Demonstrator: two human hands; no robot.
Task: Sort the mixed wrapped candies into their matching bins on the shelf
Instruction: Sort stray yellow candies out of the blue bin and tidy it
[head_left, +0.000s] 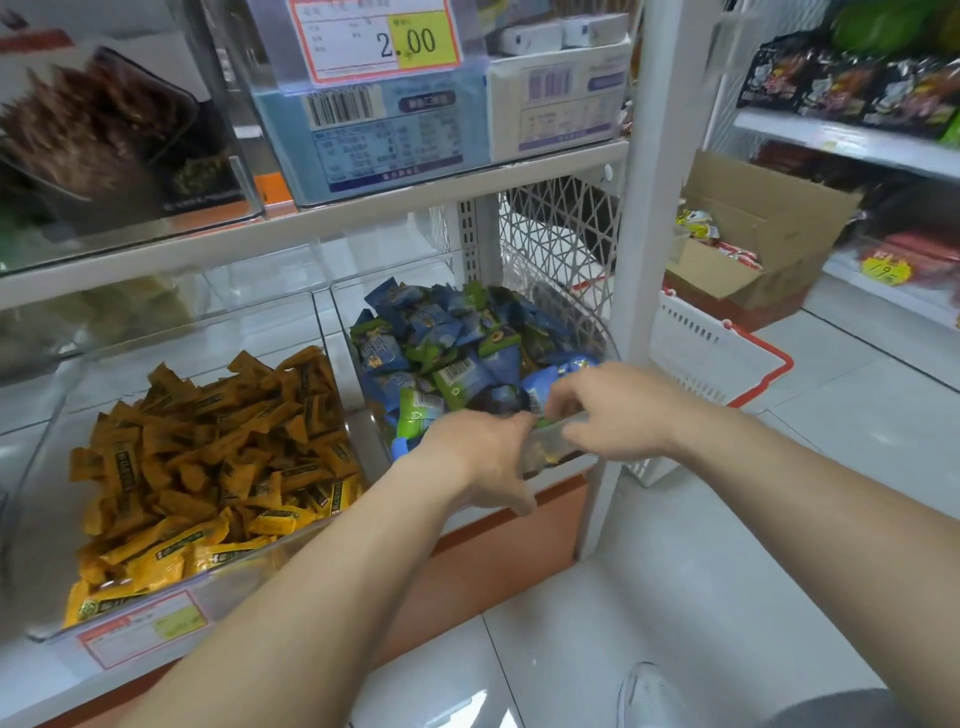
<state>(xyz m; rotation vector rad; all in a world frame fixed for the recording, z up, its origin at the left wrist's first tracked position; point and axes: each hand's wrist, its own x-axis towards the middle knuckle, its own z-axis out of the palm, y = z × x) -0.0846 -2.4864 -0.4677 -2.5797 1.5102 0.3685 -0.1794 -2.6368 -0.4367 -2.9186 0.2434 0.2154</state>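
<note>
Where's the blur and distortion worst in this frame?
Head view: motion blur smears the price tag and the boxes under it. The wide-angle lens bends the white upright. The left hand, right hand and blue-green candies are mildly soft, the orange candies sharper. There is dull glare on the floor tiles.

The front wall of the clear bin (550, 449) heaped with blue and green candies (441, 338) is gripped by the left hand (483, 457). The right hand (618, 410) is held curled over its front edge. Orange candies (218, 447) are piled in the neighbouring bin (36, 519).
</note>
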